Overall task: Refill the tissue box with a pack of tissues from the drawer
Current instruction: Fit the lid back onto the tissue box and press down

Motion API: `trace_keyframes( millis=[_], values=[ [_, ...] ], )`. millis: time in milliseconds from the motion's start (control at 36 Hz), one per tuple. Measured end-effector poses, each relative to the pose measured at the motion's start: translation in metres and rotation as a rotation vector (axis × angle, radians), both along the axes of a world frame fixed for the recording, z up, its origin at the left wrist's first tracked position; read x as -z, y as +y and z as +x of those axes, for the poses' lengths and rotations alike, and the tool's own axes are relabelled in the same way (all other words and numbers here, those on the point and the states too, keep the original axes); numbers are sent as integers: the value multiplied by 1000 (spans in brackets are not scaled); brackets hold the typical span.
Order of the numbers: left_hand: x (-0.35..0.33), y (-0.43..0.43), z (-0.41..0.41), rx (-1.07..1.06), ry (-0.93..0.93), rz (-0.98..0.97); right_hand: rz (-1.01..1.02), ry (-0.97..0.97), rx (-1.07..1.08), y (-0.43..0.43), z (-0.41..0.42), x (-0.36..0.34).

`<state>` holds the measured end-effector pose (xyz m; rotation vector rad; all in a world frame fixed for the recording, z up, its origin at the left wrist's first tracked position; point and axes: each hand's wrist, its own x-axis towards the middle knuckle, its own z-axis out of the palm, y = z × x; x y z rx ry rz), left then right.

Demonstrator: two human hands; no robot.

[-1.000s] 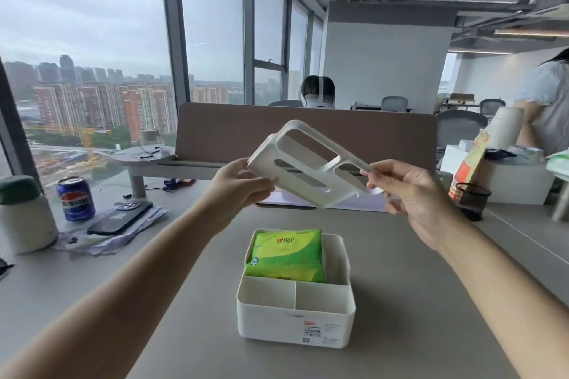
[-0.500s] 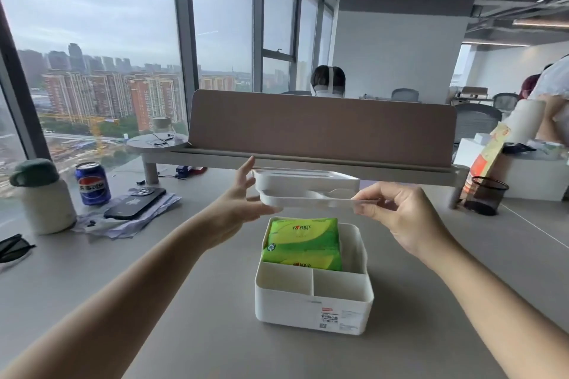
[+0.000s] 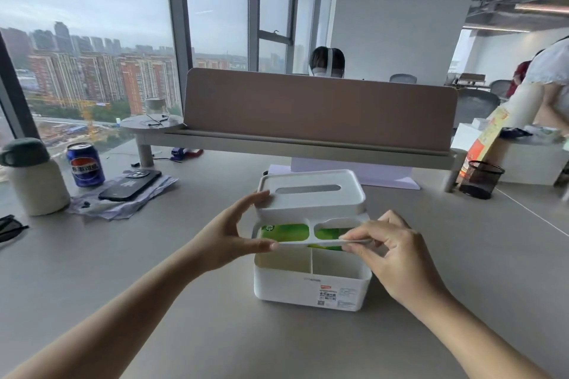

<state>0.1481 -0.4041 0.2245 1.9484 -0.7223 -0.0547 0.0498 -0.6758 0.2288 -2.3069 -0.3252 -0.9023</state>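
I hold the white lid (image 3: 311, 197) just above the tissue box (image 3: 311, 286) on the tabletop (image 3: 184, 301). My left hand (image 3: 228, 240) and right hand (image 3: 391, 252) each pinch its near edge in a narrow grip. The green tissue pack (image 3: 284, 231) lies in the box's far compartment.

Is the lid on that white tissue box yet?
Not yet. Both hands, left hand and right hand, hold the lid above the box; the green tissue pack shows underneath.

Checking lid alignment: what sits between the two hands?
Head view: only the white lid, held by left hand and right hand over the box.
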Motion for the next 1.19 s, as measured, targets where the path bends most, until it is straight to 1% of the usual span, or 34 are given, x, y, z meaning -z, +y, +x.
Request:
trace_keyframes(
  millis=[111,194,306,556,639,722,806,944,1056,1194],
  values=[
    [7,2,-3,-8,-42,63,22,4,-5,-1,-4,7],
    [14,4,-3,-35,-53,104,-42,3,-58,-2,-4,14],
    [19,2,-3,-59,-44,134,40,55,-67,-5,-3,20],
    [25,-2,-3,-85,-72,173,73,178,-129,-11,-6,22],
    [25,-3,-4,-94,-80,199,73,167,-143,-15,-2,18],
    [24,-4,-6,-110,-85,226,72,149,-91,-19,10,13],
    [24,-4,-7,-111,-80,238,70,247,-58,-25,25,8],
    [25,-1,-8,-124,-80,240,142,436,-91,-36,44,10],
    [17,-2,0,-100,-21,210,159,584,-113,-38,49,11],
    [-4,-7,24,-30,37,311,204,698,-163,-37,56,8]
  ],
)
